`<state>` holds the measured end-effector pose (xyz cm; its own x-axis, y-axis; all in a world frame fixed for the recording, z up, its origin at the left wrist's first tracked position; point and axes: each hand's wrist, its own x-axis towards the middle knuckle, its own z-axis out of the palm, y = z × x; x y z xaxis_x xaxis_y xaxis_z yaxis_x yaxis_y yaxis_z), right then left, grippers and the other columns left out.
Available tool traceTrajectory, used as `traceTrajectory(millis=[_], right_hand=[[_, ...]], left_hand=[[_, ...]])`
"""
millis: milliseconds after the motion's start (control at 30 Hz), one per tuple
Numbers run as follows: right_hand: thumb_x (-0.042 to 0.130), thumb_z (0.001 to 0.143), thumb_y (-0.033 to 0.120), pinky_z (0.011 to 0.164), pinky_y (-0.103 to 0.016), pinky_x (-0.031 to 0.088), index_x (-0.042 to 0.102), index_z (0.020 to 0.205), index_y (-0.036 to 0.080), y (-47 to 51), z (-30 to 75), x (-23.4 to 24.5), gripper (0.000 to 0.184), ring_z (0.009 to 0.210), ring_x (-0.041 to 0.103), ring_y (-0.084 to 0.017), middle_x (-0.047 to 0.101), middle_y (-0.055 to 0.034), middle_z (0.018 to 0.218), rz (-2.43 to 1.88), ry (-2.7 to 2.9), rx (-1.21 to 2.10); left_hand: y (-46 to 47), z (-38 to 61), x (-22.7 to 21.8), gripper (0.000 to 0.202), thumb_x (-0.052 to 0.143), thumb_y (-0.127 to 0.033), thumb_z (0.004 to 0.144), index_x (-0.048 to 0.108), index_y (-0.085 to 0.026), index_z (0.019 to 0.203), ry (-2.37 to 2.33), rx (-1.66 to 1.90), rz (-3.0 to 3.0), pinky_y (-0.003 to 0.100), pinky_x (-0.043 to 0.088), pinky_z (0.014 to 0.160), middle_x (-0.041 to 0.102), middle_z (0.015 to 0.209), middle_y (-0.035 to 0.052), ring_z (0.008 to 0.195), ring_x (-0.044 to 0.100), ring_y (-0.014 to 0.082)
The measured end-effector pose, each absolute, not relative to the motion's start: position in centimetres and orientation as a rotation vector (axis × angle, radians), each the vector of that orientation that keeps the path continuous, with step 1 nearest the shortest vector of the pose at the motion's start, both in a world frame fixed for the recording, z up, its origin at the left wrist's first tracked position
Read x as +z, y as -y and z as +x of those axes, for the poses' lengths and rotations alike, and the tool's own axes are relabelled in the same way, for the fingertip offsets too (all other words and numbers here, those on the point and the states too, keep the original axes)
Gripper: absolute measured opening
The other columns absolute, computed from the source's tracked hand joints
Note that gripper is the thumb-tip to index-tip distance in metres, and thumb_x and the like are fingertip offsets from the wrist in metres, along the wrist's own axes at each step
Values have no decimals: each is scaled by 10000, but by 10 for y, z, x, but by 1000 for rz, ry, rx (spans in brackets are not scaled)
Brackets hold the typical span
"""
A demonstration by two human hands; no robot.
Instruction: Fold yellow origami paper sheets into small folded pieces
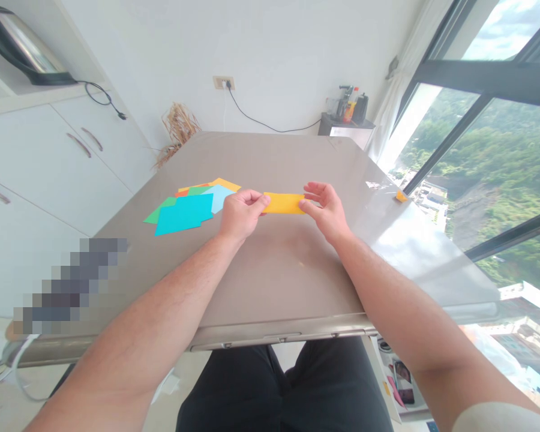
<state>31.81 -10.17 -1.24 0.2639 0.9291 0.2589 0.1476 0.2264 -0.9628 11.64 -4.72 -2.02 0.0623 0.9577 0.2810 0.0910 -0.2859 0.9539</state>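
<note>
Between my two hands a yellow-orange strip of paper (283, 203), perhaps folded, is held level above the table. My left hand (243, 211) pinches its left end between thumb and fingers. At the right end, my right hand (326, 210) has its thumb on the paper's near face; the other fingers reach up behind, slightly spread. Left of my left hand lies a loose pile of coloured paper sheets, with a turquoise sheet (185, 213) on top and a pale blue sheet (216, 198), green sheet (158, 211) and yellow sheet (227, 184) showing around it.
The grey-brown table (270, 270) extends toward the wall. A small orange paper piece (401, 196) lies by its right edge, near the window. Bottles (351, 107) stand on a dark cabinet behind. An open drawer (398, 384) sits below right. A kettle (31, 51) rests upper left.
</note>
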Motion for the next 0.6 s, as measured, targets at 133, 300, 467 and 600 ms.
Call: traceTrajectory(millis=[133, 300, 467, 600], right_hand=[[777, 750, 453, 822, -373, 545, 723, 1090, 225, 110, 318, -1, 413, 1023, 680, -242, 728, -80, 1187, -1352, 1426, 927], [792, 708, 509, 601, -286, 443, 712, 780, 187, 112, 314, -2, 341, 694, 595, -160, 700, -20, 768, -1428, 1648, 970], [742, 731, 453, 547, -271, 376, 664, 693, 190, 110, 313, -3, 277, 615, 521, -130, 628, 7, 662, -1452, 1695, 908], [726, 721, 413, 537, -269, 381, 629, 668, 196, 108, 308, -4, 243, 610, 517, -133, 590, 14, 639, -1446, 1593, 899]], left_hand=[[53, 115, -18, 298, 740, -475, 781, 722, -184, 716, -1111, 1067, 1860, 270, 436, 583, 679, 653, 15, 618, 581, 150], [60, 116, -17, 255, 721, -431, 773, 708, -192, 686, -1002, 830, 1985, 264, 404, 565, 686, 667, 14, 615, 562, 145], [60, 115, -15, 271, 730, -452, 774, 726, -189, 709, -1001, 802, 1957, 270, 420, 579, 698, 689, 28, 632, 580, 152], [60, 119, -16, 268, 742, -446, 782, 717, -183, 736, -986, 878, 1839, 274, 477, 617, 700, 705, 30, 670, 618, 159]])
